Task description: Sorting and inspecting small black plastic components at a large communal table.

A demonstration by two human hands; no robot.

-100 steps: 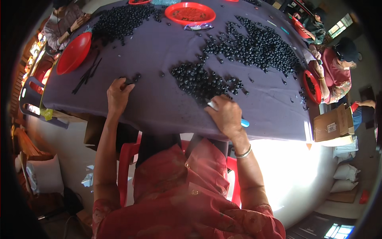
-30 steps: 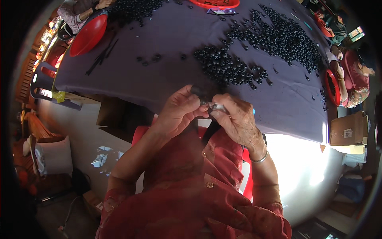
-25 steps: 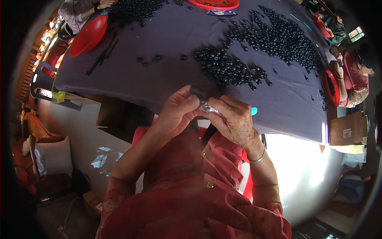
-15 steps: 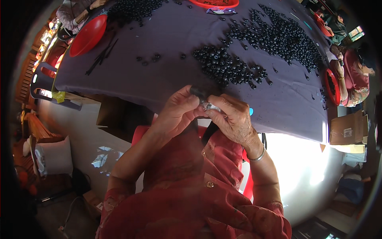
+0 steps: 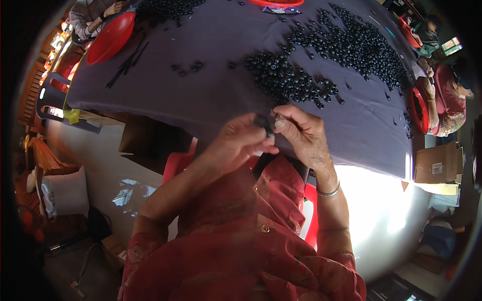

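My left hand [image 5: 236, 140] is closed on a small black rounded part [image 5: 262, 122], held up at the table's near edge and smeared by motion. Just to its right, my right hand [image 5: 306, 135] pinches with thumb and forefinger; whatever lies between those fingertips is too small to make out. A narrow gap parts the two hands. Beyond them a heap of small black rounded parts [image 5: 286, 80], many with a hole in one end, spreads over the purple tablecloth [image 5: 201, 110].
A red basin [image 5: 111, 39] stands at the far left beside thin black strips [image 5: 128, 65]. Another red basin [image 5: 420, 110] is at the right, near a person in red [image 5: 447, 100]. Glasses [image 5: 280, 10] lie at the back. A cardboard box [image 5: 437, 165] sits right of the table.
My hands were together on the black part; now the right hand has drawn up and to the right, away from it. The left hand keeps the part, slightly lower and turned.
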